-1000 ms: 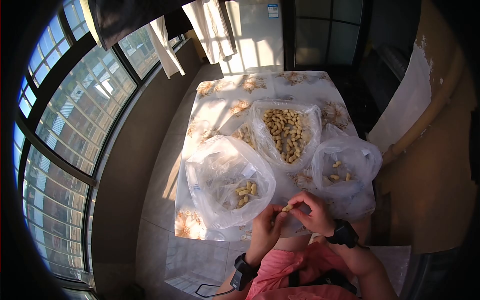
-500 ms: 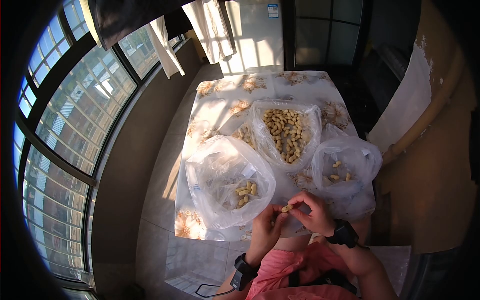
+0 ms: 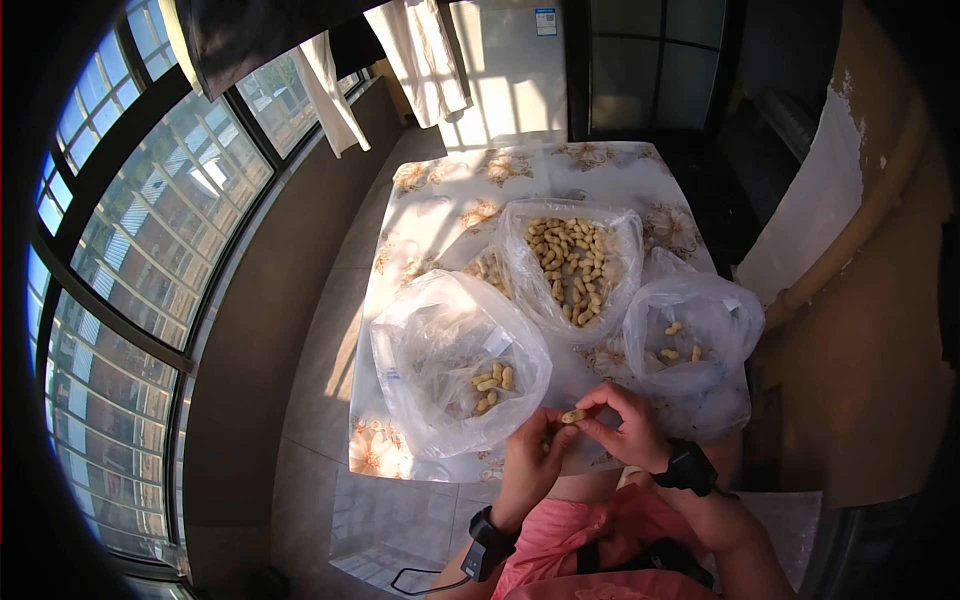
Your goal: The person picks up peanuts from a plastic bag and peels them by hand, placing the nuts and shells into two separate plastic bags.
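Observation:
At the table's near edge, an unshelled peanut (image 3: 573, 416) is pinched between the fingertips of both hands. My right hand (image 3: 625, 428) closes thumb and forefinger on it from the right. My left hand (image 3: 535, 452) grips its left end, fingers curled; something pale shows in that palm, perhaps another peanut. Just left of my hands stands an open clear plastic bag (image 3: 420, 420) with several peanuts (image 3: 492, 380) inside. A smaller clear bag (image 3: 745, 320) on the right holds a few peanuts (image 3: 670, 354).
Farther back, a third clear bag (image 3: 625, 225) contains a large heap of peanuts (image 3: 570, 260). All three bags rest on a table with a flowered cloth (image 3: 440, 180). A barred window (image 3: 170, 220) runs along the left, and a brown wall (image 3: 850, 400) stands on the right.
Both hands keep nearly the same place, and the peanut between them has shifted very slightly. The bags have not moved.

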Available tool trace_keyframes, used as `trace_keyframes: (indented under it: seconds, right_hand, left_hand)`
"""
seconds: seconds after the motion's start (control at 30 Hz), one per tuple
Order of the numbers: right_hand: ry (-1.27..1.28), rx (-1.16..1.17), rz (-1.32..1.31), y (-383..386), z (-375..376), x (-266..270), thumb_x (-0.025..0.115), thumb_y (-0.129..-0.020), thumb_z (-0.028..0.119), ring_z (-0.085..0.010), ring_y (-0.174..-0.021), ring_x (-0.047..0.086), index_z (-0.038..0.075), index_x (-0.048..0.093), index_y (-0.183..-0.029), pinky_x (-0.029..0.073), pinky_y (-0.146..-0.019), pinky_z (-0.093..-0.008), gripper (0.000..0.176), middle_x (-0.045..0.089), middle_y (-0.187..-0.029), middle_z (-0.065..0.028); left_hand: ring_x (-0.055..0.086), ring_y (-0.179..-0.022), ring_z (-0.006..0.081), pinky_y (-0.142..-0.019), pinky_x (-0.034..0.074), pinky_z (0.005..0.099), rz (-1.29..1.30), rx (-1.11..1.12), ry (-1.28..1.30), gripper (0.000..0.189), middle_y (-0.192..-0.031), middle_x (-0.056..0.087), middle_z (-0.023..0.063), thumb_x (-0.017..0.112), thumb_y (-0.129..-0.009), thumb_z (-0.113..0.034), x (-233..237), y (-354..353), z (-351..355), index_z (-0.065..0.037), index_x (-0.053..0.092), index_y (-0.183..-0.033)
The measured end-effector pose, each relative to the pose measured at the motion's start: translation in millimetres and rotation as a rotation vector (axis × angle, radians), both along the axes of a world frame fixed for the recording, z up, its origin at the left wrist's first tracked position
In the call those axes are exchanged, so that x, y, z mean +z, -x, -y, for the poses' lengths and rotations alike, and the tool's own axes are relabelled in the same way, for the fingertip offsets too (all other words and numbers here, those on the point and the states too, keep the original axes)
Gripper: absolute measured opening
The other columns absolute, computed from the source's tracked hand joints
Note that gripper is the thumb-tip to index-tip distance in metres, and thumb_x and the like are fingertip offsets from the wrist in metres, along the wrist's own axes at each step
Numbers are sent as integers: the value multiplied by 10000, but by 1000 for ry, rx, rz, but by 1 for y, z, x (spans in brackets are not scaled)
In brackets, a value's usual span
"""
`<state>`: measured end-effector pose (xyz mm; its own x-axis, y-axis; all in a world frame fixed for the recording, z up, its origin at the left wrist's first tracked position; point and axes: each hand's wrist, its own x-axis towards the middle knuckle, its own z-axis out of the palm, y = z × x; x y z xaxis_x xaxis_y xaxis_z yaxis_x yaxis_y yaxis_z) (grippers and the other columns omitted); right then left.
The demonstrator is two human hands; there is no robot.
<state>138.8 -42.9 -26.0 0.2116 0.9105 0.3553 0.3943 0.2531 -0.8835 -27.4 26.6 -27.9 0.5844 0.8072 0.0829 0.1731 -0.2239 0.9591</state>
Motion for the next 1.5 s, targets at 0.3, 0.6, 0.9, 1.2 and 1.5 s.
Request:
trace_keyframes:
  seconds: [0.3, 0.6, 0.9, 1.2, 1.5]
  right_hand:
    - [-2, 2, 18, -1, 0, 0, 718, -835, -2, -203, -825, 678, 10, 612, -1002, 528, -744, -313, 198, 651, -924, -93]
    - [-9, -2, 16, 0, 0, -1, 728, -811, -20, -198, -819, 675, 13, 610, -999, 525, -735, -310, 225, 646, -916, -90]
    - [-1, -20, 17, 0, 4, 4, 741, -842, 52, -176, -802, 674, 24, 620, -1013, 530, -719, -295, 212, 645, -929, -88]
    - [-150, -330, 259, -41, 31, 52, 748, -790, -4, -195, -817, 641, 16, 613, -971, 516, -745, -296, 226, 645, -953, -102]
    - [-121, -535, 215, -77, 44, 38, 703, -784, -59, -174, -811, 614, -1, 606, -952, 497, -753, -274, 203, 630, -948, -90]
  left_hand:
    - [582, -722, 90, -645, 481, 259, 3, -13, 28, 205, -813, 667, 41, 730, -886, -124, -2, 0, 0, 7, 635, -1012]
    - [580, -717, 78, -637, 472, 245, -29, -24, 38, 250, -810, 671, 25, 777, -847, -131, -3, 1, 0, -2, 632, -1005]
    - [550, -698, 71, -618, 449, 230, 13, -22, 37, 327, -777, 633, 1, 845, -758, -105, 0, -1, 1, -26, 636, -996]
    - [562, -690, 84, -622, 458, 239, -35, -5, 0, 329, -776, 625, 9, 845, -742, -94, -1, 1, 0, -33, 641, -994]
    - [585, -702, 105, -645, 480, 253, -17, -8, -4, 314, -775, 627, 21, 833, -752, -91, -5, 1, 0, -31, 638, -991]
